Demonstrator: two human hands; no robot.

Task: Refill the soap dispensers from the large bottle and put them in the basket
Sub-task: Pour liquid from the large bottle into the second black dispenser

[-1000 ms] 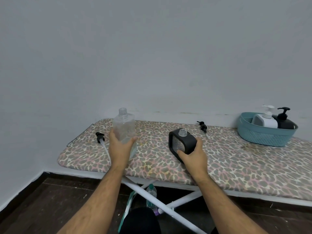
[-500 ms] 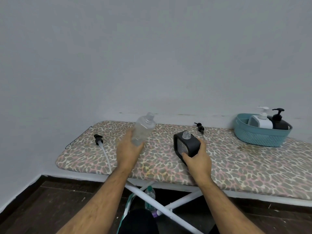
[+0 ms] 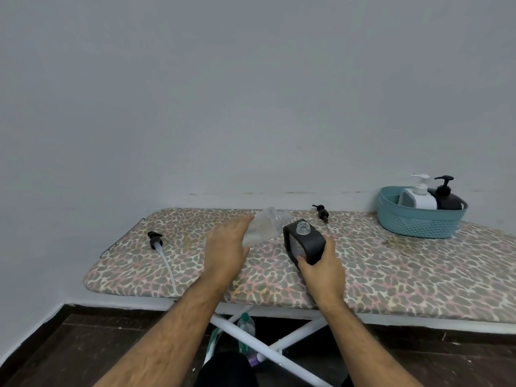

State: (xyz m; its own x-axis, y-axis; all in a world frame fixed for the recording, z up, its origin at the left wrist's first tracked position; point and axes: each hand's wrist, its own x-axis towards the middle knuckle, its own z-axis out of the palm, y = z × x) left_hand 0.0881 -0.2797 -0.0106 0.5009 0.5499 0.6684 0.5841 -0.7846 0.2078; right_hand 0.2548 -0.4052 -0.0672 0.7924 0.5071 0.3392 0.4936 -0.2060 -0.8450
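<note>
No readable brand, label or writing on any item

Vs 0.5 s ago: large bottle [image 3: 265,226] tipped further, now close to horizontal, neck pointing right and almost at the mouth of the black dispenser [image 3: 304,241]; 1 s ago it stood upright on the board. Black dispenser sits in much the same spot, same grip

Left hand [image 3: 227,248] wraps the bottle's base end, fingers curled round the far side, back of hand toward camera. Right hand [image 3: 321,270] grips the black dispenser from its lower right, thumb on the front edge, fingers behind

Large bottle: clear plastic, threaded neck, cap off, held above the ironing board [image 3: 391,275]. Can't tell if liquid is flowing

Black dispenser: squarish matte black body, pale ribbed panel on the left face, open clear threaded neck on top, tilted slightly left, resting on the board near its middle

2 pump heads lie loose on the board: pump with long tube [image 3: 160,250] at the left end, black pump [image 3: 321,212] at the back just behind the black dispenser

Teal basket [image 3: 418,224] at back right holds a white dispenser [image 3: 418,198] and a 2nd black dispenser with pump [image 3: 446,196], both upright, side by side

Leopard-print cover, white crossed legs; small bottle [image 3: 246,335] on the floor beneath
</note>
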